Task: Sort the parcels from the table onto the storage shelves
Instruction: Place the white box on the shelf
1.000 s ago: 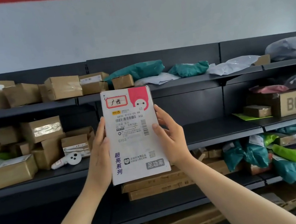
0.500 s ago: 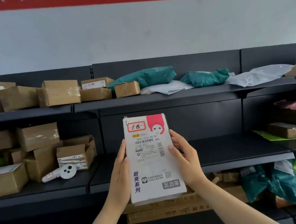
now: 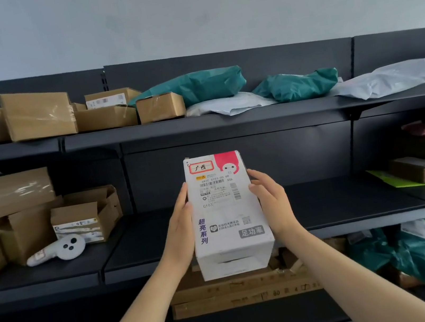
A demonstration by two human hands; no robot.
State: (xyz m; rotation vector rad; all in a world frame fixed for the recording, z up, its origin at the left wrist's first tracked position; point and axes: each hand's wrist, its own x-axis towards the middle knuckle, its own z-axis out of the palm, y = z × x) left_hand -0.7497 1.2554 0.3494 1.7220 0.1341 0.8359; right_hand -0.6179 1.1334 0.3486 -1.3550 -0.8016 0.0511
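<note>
A white parcel box with a pink corner, a shipping label and purple writing is held out in front of the dark storage shelves. My left hand grips its left side and my right hand grips its right side. The box hangs over the front edge of the bare middle shelf, label facing me and top tilted away toward the shelf back. The table is out of view.
Brown cartons and teal and white mailer bags fill the top shelf. More cartons and a white scanner sit at the left of the middle shelf, a carton at its right. Flat cartons and bags lie below.
The box, held in both hands, has moved forward toward the middle shelf and tipped back, so its near end face now shows. The shelves look closer.
</note>
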